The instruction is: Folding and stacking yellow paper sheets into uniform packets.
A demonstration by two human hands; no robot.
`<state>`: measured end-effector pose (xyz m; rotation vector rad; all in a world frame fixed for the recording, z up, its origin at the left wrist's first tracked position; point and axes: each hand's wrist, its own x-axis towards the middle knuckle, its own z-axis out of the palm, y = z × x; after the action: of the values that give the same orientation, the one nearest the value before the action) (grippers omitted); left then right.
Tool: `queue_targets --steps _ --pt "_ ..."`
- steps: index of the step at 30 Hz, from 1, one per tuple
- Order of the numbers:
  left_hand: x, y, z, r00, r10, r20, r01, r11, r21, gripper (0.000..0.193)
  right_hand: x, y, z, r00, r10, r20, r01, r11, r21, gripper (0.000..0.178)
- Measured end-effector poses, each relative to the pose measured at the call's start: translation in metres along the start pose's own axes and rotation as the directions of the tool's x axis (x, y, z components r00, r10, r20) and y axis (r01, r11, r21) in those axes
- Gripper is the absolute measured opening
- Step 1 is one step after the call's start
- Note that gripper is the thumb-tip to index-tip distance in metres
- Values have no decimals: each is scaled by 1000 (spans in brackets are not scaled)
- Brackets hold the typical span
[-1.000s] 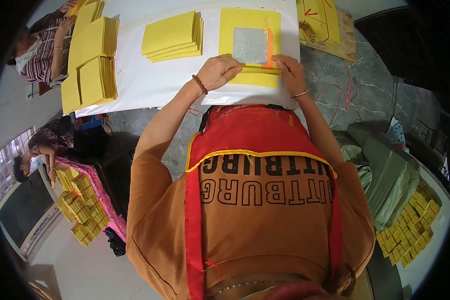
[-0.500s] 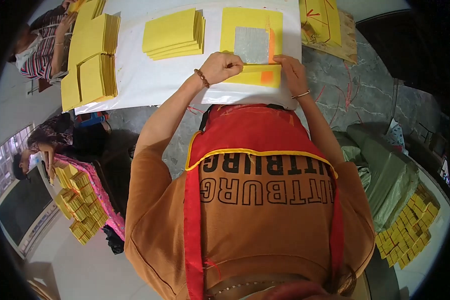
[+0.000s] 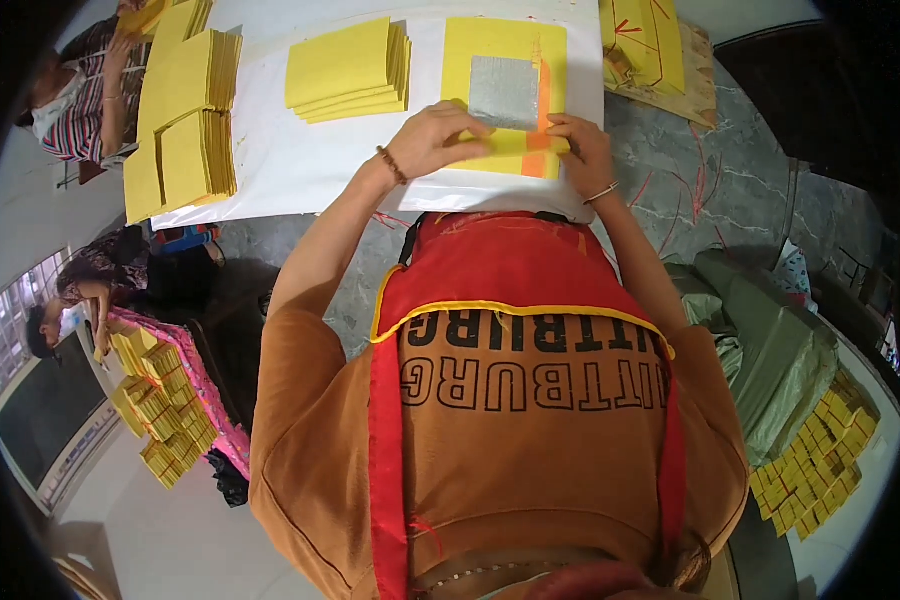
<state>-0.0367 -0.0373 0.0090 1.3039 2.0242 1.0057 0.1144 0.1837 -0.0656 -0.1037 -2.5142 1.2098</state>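
A yellow paper sheet [image 3: 455,48] with a silver rectangle and an orange stripe lies on top at the table's near right part. Across its near part runs a raised, folded strip of the paper [image 3: 510,143], yellow with an orange patch. My left hand [image 3: 438,143], with a beaded bracelet, pinches the strip's left end between thumb and fingers. At the other end, my right hand [image 3: 588,160], wearing a bangle, has its fingers bent round the strip. Below the fold, yellow paper with an orange patch shows flat on the white table cover.
A stack of folded yellow papers [image 3: 340,68] lies left of the sheet. Taller yellow stacks [image 3: 198,155] line the table's left side, by a person in a striped top [image 3: 88,95]. Yellow bundles [image 3: 650,45] sit on a board at right. Another person [image 3: 105,275] bends over more bundles [image 3: 165,410].
The near part of the paper has been raised into a fold. My left fingers have opened from a fist into a pinch, and my right fingers have curled over the strip's end.
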Motion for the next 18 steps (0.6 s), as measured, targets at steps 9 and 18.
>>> queue_targets --steps 9,18 --pt "-8 -19 0 967 240 -85 -173 865 471 43 7 1 -3 994 -104 -29 106 990 97 23" --pt "-43 0 13 979 186 82 -202 862 464 30 -17 -34 -30 934 -221 281 235 972 -18 25"
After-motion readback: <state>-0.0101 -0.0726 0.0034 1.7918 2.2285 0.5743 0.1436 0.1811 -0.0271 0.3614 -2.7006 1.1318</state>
